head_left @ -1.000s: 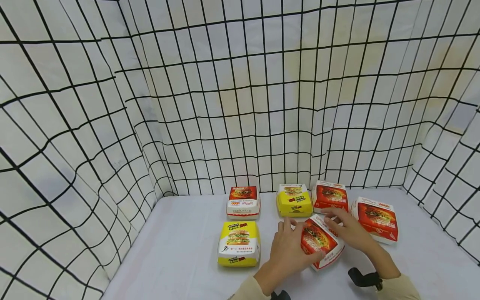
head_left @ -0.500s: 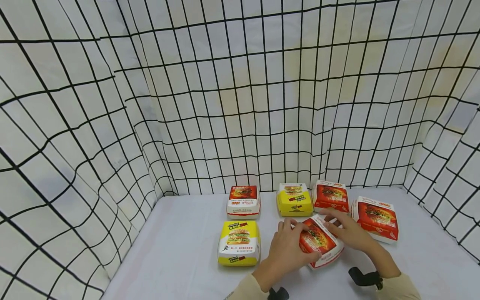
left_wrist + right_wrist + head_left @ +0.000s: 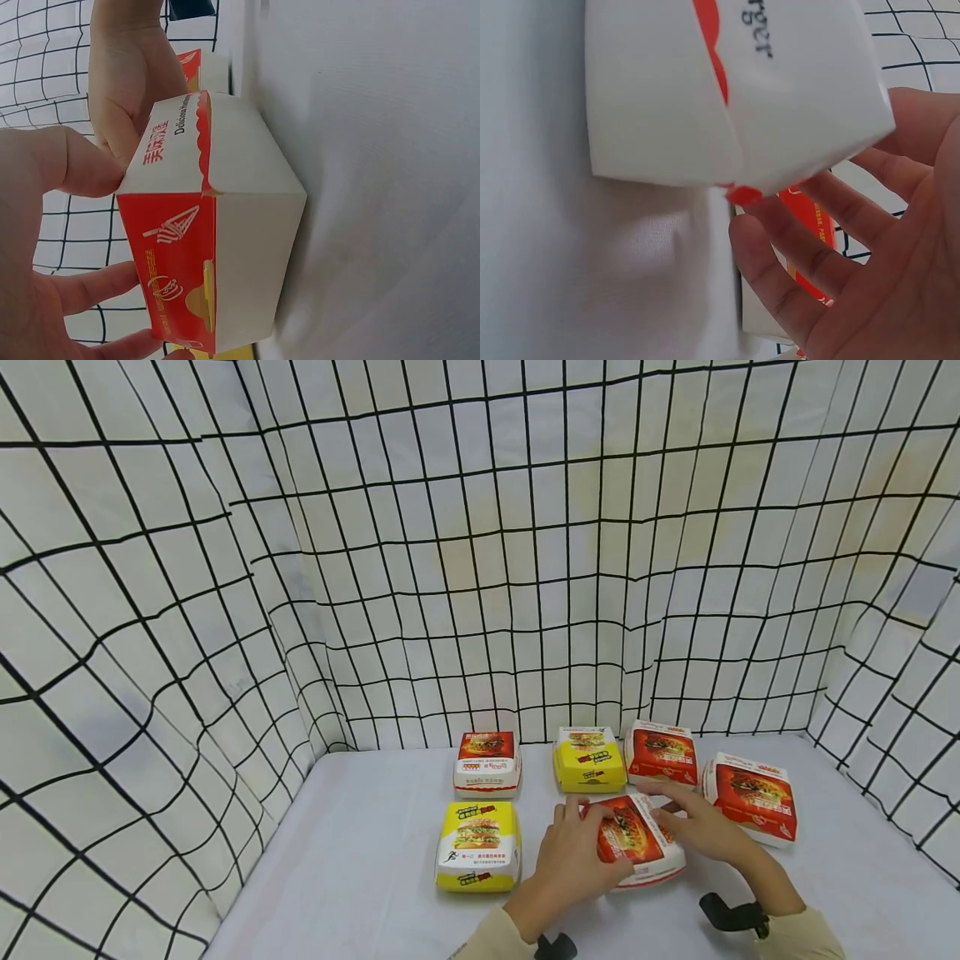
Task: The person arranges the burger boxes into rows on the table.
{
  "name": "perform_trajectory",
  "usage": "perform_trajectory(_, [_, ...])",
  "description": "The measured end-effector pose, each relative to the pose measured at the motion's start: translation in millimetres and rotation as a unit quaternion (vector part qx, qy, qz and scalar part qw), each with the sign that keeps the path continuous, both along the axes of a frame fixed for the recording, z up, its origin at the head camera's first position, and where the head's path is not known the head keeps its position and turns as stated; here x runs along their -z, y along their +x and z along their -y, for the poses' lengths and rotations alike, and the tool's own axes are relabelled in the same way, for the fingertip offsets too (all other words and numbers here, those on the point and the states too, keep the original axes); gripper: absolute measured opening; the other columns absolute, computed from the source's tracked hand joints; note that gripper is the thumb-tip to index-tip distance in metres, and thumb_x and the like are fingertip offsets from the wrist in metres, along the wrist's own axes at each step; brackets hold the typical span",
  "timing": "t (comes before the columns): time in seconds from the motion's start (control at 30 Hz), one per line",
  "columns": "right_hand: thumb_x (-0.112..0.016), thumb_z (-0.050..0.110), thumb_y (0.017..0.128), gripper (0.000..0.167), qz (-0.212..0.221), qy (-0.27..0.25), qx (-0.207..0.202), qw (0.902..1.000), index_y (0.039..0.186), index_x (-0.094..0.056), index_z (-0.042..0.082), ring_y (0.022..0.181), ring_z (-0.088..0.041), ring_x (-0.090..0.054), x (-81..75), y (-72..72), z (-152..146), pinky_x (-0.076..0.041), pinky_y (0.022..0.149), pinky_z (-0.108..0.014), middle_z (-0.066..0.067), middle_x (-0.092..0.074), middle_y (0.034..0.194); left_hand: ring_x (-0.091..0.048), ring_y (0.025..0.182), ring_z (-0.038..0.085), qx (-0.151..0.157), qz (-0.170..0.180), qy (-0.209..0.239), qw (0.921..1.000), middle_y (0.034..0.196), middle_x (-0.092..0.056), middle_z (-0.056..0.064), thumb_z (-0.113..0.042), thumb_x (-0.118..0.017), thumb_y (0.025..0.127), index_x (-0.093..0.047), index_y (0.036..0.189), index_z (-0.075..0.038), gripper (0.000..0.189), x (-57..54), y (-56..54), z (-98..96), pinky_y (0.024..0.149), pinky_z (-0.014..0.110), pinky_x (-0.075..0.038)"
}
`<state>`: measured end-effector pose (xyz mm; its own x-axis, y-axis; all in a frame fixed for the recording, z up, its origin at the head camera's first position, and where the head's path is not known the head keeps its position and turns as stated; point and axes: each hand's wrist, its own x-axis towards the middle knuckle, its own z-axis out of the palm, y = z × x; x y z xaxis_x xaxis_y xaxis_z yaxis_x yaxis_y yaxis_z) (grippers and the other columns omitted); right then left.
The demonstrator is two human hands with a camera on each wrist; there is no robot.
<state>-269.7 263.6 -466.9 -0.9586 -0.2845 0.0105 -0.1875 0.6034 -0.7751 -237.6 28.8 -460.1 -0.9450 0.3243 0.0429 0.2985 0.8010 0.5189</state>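
A red and white burger box (image 3: 637, 833) lies flat on the white tabletop between both hands. My left hand (image 3: 572, 858) grips its left side, thumb at the near edge and fingers at the far edge. In the left wrist view, the thumb lies at one top edge of the burger box (image 3: 259, 247) and the fingertips lie along another. My right hand (image 3: 696, 820) touches the box's far right side with fingers loosely extended. From the right wrist, its thumb meets a corner of the burger box (image 3: 660, 97); some fingertips are hidden behind the box.
A yellow burger box (image 3: 477, 847) stands left of my hands. Behind are a red box (image 3: 487, 767), a yellow box (image 3: 589, 762) and another red box (image 3: 662, 756). One more red box (image 3: 752, 800) sits at the right. Black netting (image 3: 510, 582) encloses the sides and back.
The burger box between my hands has turned clockwise, its near corner swinging left. My left hand has shifted slightly with it, while the other boxes have stayed in place.
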Motion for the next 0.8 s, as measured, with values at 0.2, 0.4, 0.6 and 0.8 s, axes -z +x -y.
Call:
perform_trajectory(0.2, [-0.066, 0.029, 0.1, 0.052, 0.003, -0.011, -0.003, 0.9999, 0.146, -0.053, 0.009, 0.115, -0.03, -0.057, -1.6, 1.3, 0.2, -0.059, 0.081, -0.039, -0.023, -0.046, 0.153, -0.043, 0.112, 0.016, -0.012, 0.006, 0.006, 0.9999, 0.134, -0.044, -0.002, -0.05, -0.076, 0.079, -0.059, 0.134, -0.032, 0.061, 0.8, -1.4, -0.6, 0.09, 0.038, -0.052])
perform_trajectory(0.4, [-0.067, 0.03, 0.098, 0.053, 0.009, -0.013, -0.006, 0.9999, 0.144, -0.054, 0.008, 0.112, -0.029, -0.057, -0.2, -0.6, -1.3, -0.058, 0.082, -0.038, -0.022, -0.05, 0.149, -0.045, 0.112, 0.018, -0.018, 0.011, 0.013, 0.9997, 0.134, -0.044, -0.001, -0.047, -0.075, 0.082, -0.059, 0.135, -0.032, 0.058, 1.4, -1.2, -0.6, 0.092, 0.04, -0.052])
perform_trajectory(0.6, [-0.067, 0.032, 0.099, 0.053, 0.004, -0.009, -0.021, 0.9997, 0.143, -0.054, 0.007, 0.108, -0.025, -0.059, 0.5, -2.6, -4.2, -0.056, 0.081, -0.034, -0.022, -0.051, 0.147, -0.046, 0.114, 0.019, -0.018, 0.013, 0.017, 0.9996, 0.139, -0.043, 0.0, -0.042, -0.071, 0.087, -0.057, 0.139, -0.032, 0.055, 1.6, -1.2, 0.2, 0.094, 0.041, -0.051])
perform_trajectory(0.8, [-0.067, 0.031, 0.099, 0.051, 0.01, -0.01, -0.022, 0.9997, 0.142, -0.054, 0.006, 0.107, -0.026, -0.058, 0.5, -3.5, -5.7, -0.055, 0.081, -0.036, -0.022, -0.051, 0.147, -0.046, 0.116, 0.019, -0.015, 0.015, 0.022, 0.9995, 0.142, -0.043, 0.0, -0.041, -0.07, 0.087, -0.056, 0.141, -0.032, 0.056, 2.8, -1.9, 0.6, 0.096, 0.043, -0.051])
